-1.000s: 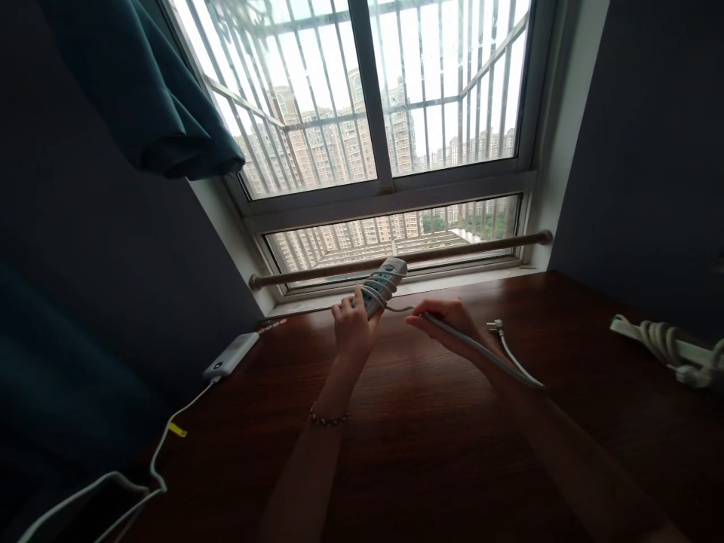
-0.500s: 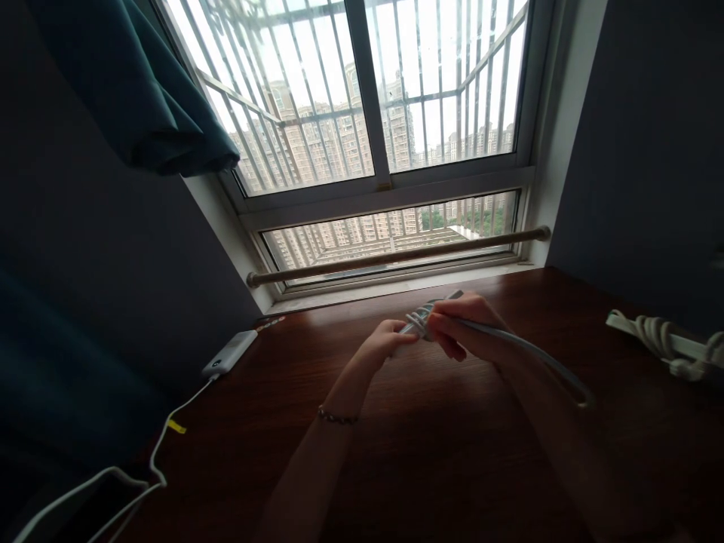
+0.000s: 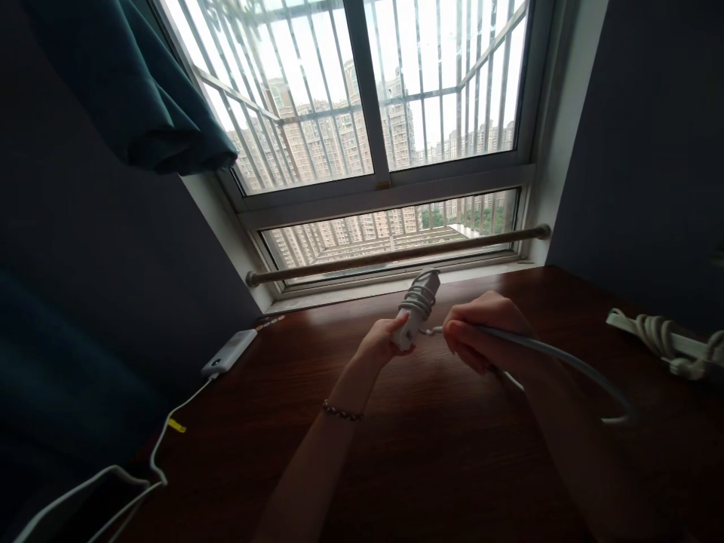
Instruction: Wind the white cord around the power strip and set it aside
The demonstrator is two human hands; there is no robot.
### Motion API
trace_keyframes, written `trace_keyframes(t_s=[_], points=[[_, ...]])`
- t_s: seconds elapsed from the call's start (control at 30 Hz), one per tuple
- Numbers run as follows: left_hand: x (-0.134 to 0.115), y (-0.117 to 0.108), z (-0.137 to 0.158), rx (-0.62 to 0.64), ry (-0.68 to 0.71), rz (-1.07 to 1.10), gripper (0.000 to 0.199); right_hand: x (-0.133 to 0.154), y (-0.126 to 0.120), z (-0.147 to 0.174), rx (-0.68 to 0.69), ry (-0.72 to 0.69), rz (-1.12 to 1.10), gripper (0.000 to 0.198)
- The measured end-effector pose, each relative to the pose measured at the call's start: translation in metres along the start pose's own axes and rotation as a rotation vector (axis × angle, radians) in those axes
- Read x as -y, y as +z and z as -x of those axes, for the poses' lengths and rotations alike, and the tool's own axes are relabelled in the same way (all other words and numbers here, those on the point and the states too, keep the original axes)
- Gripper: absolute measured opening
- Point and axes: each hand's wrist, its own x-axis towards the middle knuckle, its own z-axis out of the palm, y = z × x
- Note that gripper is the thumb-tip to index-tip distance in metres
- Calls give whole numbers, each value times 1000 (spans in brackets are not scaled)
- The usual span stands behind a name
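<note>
My left hand [image 3: 385, 341] is closed round the near end of a white power strip [image 3: 405, 336], which is tilted up and away over the table. Several turns of its grey-white cord [image 3: 418, 302] wrap round the far half of the strip. To the right of it, my right hand [image 3: 483, 328] pinches the cord a short way from the strip. From that hand a loose length of cord [image 3: 566, 362] arcs to the right above my forearm and bends back at its end. Whether the cord's plug is there is too blurred to tell.
On the brown wooden table [image 3: 373, 437], a white power bank [image 3: 229, 354] with a cable [image 3: 161, 445] lies at left. A second strip wound with cord [image 3: 661, 339] lies at far right. Behind the table are a rail [image 3: 396, 258] and a barred window; a blue curtain [image 3: 164, 113] hangs upper left.
The power strip has turned more upright in my left hand. My right hand has moved away from it to the right, drawing a stretch of cord out between them.
</note>
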Motion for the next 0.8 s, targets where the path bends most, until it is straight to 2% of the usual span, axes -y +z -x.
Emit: trace_keyframes(t_s=[0.1,0.2,0.27,0.37,0.47,0.53,0.63,0.7,0.8], points=[[-3,11,8,-33,120,-195,45,-3,-2,-4,-56,44,10,26],[-8,19,17,-68,284,-383,44,-9,-5,-7,-213,63,22,29],[-11,20,22,-90,365,-479,49,-12,-10,-9,-316,63,14,32],[-16,18,28,-57,445,-635,50,-18,-23,-9,-401,84,-42,34],[-20,18,33,-58,527,-866,51,-22,-35,-7,-479,46,-102,33],[-21,22,39,-125,567,-1011,54,-21,-37,-6,-458,31,-84,32],[-24,31,48,-192,629,-1195,54,-17,-30,-5,-316,84,3,32],[-27,36,55,-133,673,-1301,54,-17,-25,-7,-235,127,29,33],[-34,41,65,83,723,-1357,51,-26,-25,-13,-166,175,-13,33]])
